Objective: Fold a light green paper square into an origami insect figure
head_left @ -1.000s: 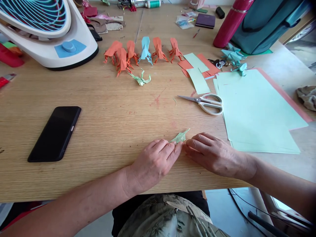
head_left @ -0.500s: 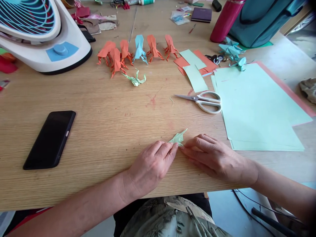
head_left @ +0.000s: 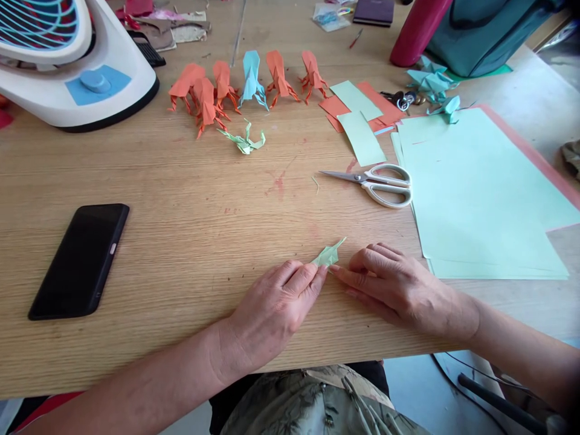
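Observation:
A small light green folded paper, with a thin point sticking up to the right, is between my two hands near the table's front. My left hand is closed on its lower left part, thumb and fingers pinching it. My right hand is also closed, its fingertips meeting the paper's lower right edge beside my left thumb. What exactly the right fingertips pinch is mostly hidden. White-handled scissors lie beyond the hands, blades pointing left. Farther off rests a light green origami figure with curled limbs.
Several orange origami figures and a blue one stand in back. At right lie cut paper pieces and green sheets. A black phone lies left, below a white fan. A red bottle stands back right.
The view has shifted slightly. My right fingertips have come in against the paper's lower edge, covering the thin tip that showed there. My left hand keeps its pinch.

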Demonstrator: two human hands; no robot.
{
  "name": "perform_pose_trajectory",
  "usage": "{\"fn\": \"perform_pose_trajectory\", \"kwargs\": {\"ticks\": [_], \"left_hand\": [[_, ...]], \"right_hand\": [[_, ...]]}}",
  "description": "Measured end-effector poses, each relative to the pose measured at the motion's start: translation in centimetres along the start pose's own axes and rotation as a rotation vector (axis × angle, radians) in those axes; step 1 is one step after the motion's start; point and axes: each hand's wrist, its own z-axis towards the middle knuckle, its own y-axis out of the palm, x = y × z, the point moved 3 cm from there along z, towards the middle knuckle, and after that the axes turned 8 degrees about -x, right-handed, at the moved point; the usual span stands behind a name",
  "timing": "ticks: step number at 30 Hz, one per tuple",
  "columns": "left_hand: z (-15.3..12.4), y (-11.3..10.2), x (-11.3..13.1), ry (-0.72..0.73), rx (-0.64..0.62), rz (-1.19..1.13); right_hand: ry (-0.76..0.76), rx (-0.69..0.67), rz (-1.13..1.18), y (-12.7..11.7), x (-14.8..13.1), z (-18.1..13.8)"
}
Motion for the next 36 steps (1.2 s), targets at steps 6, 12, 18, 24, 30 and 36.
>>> {"fn": "perform_pose_trajectory", "kwargs": {"ticks": [6, 12, 18, 24, 30, 36], "left_hand": [[0.0, 0.0, 0.0, 0.021, -0.025, 0.015], [0.3, 0.4, 0.9, -0.015, -0.011, 0.169], [0.1, 0.9, 1.3, -0.038, 0.009, 0.212], [0.1, 0.8, 1.5, -0.100, 0.018, 0.165], [0.5, 0.3, 1.7, -0.155, 0.013, 0.069], [0.3, 0.8, 1.7, -0.236, 0.015, -0.030]], "right_hand": [[0.024, -0.017, -0.098, 0.6, -0.6, -0.3], [0.044, -0.015, -0.160, 1.1, -1.4, -0.3], [0.117, -0.038, -0.107, 0.9, -2.0, -0.5], [0.155, -0.030, -0.132, 1.0, -2.6, -0.8], [0.182, 0.064, -0.187, 1.7, -3.3, -1.3], [0.239, 0.112, -0.093, 2.6, -3.2, -2.3]]}}
